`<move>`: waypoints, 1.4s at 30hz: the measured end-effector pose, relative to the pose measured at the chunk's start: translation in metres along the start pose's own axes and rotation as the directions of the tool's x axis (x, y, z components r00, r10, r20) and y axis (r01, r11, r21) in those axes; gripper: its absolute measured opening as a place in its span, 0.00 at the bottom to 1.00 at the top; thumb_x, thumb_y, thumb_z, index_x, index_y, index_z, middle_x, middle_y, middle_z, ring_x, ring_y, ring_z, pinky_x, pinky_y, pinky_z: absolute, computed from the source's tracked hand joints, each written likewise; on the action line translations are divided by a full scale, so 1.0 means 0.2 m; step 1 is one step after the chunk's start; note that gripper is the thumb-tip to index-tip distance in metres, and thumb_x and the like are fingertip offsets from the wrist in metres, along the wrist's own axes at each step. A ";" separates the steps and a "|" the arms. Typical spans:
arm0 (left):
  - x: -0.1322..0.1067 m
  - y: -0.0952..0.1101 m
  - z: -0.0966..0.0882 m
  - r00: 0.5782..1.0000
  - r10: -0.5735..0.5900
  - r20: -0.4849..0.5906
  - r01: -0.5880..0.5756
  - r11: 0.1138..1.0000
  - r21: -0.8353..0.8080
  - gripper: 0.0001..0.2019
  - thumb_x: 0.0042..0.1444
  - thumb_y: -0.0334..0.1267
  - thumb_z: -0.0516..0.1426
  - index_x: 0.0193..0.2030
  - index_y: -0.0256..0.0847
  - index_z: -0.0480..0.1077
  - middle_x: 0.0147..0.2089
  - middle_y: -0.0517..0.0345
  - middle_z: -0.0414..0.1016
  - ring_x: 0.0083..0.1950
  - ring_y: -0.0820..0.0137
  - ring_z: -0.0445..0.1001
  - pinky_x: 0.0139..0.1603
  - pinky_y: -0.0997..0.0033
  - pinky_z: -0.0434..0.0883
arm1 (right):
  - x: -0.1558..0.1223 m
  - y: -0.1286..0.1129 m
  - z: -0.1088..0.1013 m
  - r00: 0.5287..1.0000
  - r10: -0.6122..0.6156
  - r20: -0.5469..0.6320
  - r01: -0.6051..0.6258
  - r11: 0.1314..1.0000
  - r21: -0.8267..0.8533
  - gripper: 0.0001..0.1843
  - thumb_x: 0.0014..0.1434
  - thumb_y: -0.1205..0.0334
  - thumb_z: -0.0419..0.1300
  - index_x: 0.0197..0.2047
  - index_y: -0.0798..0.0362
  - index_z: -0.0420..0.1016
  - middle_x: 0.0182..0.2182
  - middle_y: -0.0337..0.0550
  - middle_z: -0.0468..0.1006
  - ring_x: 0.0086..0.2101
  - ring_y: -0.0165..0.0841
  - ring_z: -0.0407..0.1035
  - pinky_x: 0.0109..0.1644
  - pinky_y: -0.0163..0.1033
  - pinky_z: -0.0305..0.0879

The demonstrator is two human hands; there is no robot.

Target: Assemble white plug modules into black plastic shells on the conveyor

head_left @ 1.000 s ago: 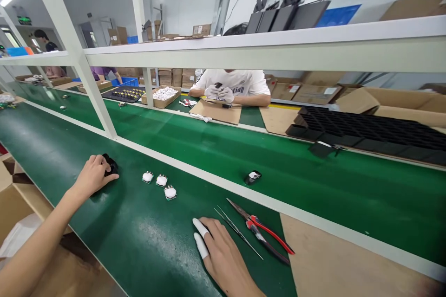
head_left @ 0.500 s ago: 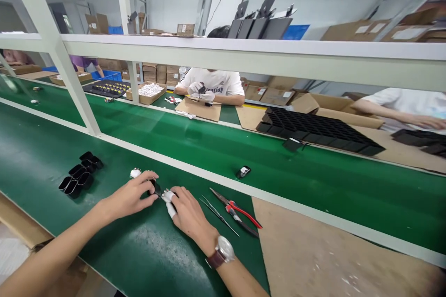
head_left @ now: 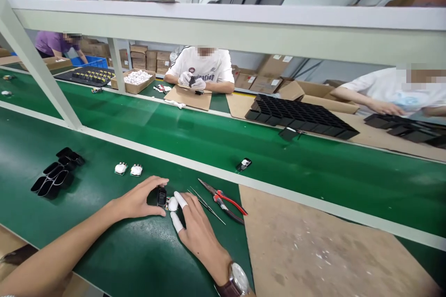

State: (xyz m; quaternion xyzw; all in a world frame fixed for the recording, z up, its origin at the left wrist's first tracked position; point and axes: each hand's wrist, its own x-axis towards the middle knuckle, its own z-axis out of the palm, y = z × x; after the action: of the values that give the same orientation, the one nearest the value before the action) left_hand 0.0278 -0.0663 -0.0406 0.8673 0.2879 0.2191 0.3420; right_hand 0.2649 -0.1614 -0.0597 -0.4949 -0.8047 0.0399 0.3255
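Observation:
My left hand [head_left: 139, 199] has its thumb and forefinger on either side of a small black plastic housing [head_left: 161, 197]. Against the housing's right side is a small circuit board with a white blob [head_left: 172, 203]. It sits between the thumb and forefinger of my right hand [head_left: 195, 222], which wear white finger cots. Two similar white-topped boards, a left one [head_left: 120, 168] and a right one [head_left: 136, 170], lie beyond my left hand. Tweezers [head_left: 208, 206] and red-and-black long-nose pliers [head_left: 223, 200] rest right of my right hand.
Several black oval housings [head_left: 52, 174] stand at the left. A cardboard sheet [head_left: 313, 241] covers the right of the bench. Past the pale rail [head_left: 167, 160], a black part [head_left: 244, 164] lies on the green belt [head_left: 195, 134]. Co-workers sit opposite beside a block of black housings [head_left: 299, 116].
The view has tilted down and shifted right. My hands have turned the housing and board, so the white blob now shows. Both loose boards beyond my left hand are now uncovered.

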 end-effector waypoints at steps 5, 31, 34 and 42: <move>-0.03 -0.02 0.02 0.999 0.020 -0.041 -0.021 0.999 -0.025 0.40 0.61 0.37 0.67 0.76 0.51 0.55 0.71 0.44 0.68 0.71 0.53 0.70 0.73 0.47 0.69 | 0.00 0.00 0.00 0.998 0.007 -0.061 -0.007 1.000 0.015 0.26 0.70 0.71 0.54 0.69 0.51 0.61 0.52 0.53 0.77 0.53 0.46 0.72 0.56 0.56 0.78; -0.02 0.04 0.04 0.996 0.092 -0.002 -0.092 0.993 -0.074 0.34 0.66 0.32 0.63 0.75 0.54 0.58 0.61 0.48 0.73 0.63 0.58 0.71 0.64 0.53 0.74 | 0.00 -0.08 -0.10 0.970 -0.040 -0.239 0.071 0.990 0.121 0.40 0.66 0.76 0.59 0.77 0.49 0.52 0.51 0.54 0.77 0.50 0.44 0.73 0.51 0.53 0.78; -0.02 0.04 0.04 0.993 0.116 -0.009 -0.116 0.991 -0.070 0.29 0.66 0.32 0.62 0.71 0.51 0.62 0.60 0.48 0.75 0.63 0.57 0.70 0.64 0.52 0.74 | 0.00 -0.08 -0.10 0.969 -0.058 -0.242 0.089 0.989 0.117 0.41 0.65 0.77 0.60 0.77 0.50 0.52 0.51 0.55 0.77 0.50 0.44 0.73 0.51 0.53 0.78; -0.02 0.04 0.05 0.987 0.156 0.040 -0.154 0.987 -0.043 0.34 0.67 0.28 0.60 0.76 0.52 0.57 0.64 0.45 0.71 0.65 0.55 0.68 0.66 0.49 0.72 | -0.01 -0.08 -0.11 0.979 -0.059 -0.194 0.080 0.991 0.103 0.38 0.66 0.76 0.59 0.76 0.52 0.53 0.52 0.55 0.77 0.52 0.45 0.72 0.52 0.52 0.78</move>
State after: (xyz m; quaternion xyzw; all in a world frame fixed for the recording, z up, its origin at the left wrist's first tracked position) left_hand 0.0331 -0.0779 -0.0417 0.8846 0.2076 0.2317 0.3475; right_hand 0.2646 -0.1766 -0.0373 -0.4492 -0.7833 0.0253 0.4289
